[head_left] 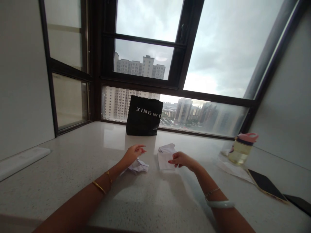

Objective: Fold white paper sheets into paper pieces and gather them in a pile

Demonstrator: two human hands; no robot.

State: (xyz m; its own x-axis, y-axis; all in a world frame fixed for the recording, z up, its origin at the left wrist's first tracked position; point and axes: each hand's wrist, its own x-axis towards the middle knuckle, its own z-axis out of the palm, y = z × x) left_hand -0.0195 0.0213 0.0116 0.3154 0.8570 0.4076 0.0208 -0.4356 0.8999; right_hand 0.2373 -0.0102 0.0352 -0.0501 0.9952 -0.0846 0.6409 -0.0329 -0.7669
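My left hand [133, 152] hovers just above a crumpled white paper [138, 167] on the pale stone counter [73, 168]; its fingers are curled and pinched together with nothing visible in them. My right hand [180, 159] pinches the edge of a flat white sheet of paper [164, 160] lying on the counter. A second crumpled white paper [167, 148] sits just behind that sheet.
A black bag with white lettering [144, 115] stands by the window at the back. At the right are a bottle with a pink lid [242, 148], a white sheet under it, and a dark phone [266, 185]. A white flat bar [21, 159] lies at far left.
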